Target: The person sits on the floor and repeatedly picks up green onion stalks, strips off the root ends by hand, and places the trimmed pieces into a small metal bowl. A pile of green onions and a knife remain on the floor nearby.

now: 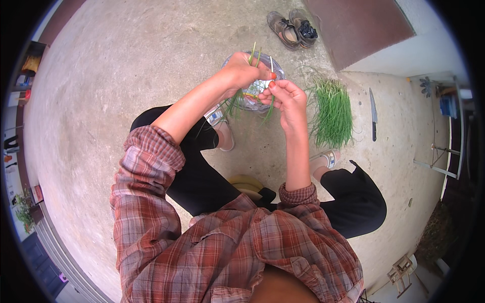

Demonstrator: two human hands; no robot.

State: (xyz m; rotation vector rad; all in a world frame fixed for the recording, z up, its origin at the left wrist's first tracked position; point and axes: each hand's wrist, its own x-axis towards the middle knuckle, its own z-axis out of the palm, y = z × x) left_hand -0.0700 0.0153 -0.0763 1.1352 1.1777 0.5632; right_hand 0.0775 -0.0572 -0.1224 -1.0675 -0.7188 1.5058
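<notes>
My left hand (246, 72) is closed around several thin chive stalks (235, 103), their pale ends above the fist and their green leaves hanging below. One chive stalk (271, 63) stands with its white end up between the two hands. My right hand (290, 99) pinches that stalk just below my left thumb, and its leaves trail downward. Both hands are over a bin lined with a clear plastic bag (279, 68), which they partly hide. To the right, a large pile of chives (333, 113) lies on the concrete floor, pale ends away from me.
A kitchen knife with a black handle (374, 115) lies right of the pile. Beyond the bin stands a pair of worn shoes (291, 30) near a brown mat-like surface (363, 34). My sandalled feet (225, 132) flank the work area. A metal frame (439, 170) stands far right.
</notes>
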